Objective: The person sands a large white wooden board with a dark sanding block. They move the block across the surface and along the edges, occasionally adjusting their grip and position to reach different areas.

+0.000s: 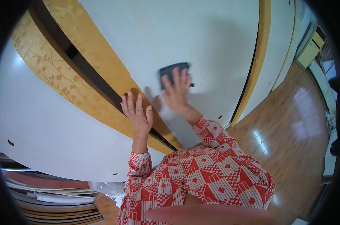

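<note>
My right hand point(177, 93) is pressed over a dark grey flat pad point(164, 70) on a large white panel point(215, 48), its fingers laid across the top. The pad and fingers look slightly blurred. Whether the pad is a folded cloth or a block, I cannot tell. My left hand point(137, 115) rests with fingers spread against the yellow edge strip point(93, 47) along the panel's left side, holding nothing. A dark gap runs beside that strip, under the left palm.
Left of the gap is another white panel point(61, 127) with a leaf-patterned yellow border point(46, 62). More yellow-edged panels point(286, 45) line the right. Stacked boards point(57, 213) lie at lower left. A glossy wooden floor point(267, 123) and a pale yellow cabinet-like unit point(311, 50) are at right.
</note>
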Motion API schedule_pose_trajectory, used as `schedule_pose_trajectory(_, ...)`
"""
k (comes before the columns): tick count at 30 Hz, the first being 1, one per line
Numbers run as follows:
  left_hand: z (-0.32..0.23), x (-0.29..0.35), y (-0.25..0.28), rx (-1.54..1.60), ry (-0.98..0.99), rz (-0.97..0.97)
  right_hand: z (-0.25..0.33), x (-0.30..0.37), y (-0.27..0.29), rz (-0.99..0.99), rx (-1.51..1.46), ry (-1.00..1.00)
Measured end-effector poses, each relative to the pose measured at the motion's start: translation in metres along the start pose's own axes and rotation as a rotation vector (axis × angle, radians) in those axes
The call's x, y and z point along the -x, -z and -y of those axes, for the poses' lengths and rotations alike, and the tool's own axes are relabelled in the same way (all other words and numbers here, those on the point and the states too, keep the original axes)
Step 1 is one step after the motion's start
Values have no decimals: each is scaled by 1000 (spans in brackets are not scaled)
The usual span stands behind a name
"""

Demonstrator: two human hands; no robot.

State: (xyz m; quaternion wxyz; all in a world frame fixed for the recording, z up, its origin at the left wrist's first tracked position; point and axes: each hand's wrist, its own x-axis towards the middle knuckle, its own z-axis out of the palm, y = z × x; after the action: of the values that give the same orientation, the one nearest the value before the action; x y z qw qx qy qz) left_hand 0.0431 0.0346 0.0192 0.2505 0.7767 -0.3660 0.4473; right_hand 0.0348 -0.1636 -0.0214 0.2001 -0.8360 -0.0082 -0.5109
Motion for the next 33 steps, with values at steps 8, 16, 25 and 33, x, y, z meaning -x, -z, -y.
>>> schedule_pose_trajectory(8,-5,-5,-1,-31,-66,-9,55,38,-16,129,-42,358)
schedule_pose_trajectory(16,-4,5,-15,-69,-158,75,-86,16,34,-53,71,-107)
schedule_pose_trajectory(25,-5,9,-22,-102,-157,208,-122,62,18,-264,-32,-440)
schedule_pose_trajectory(33,-10,16,-20,-160,-144,355,38,132,-25,22,-90,-62)
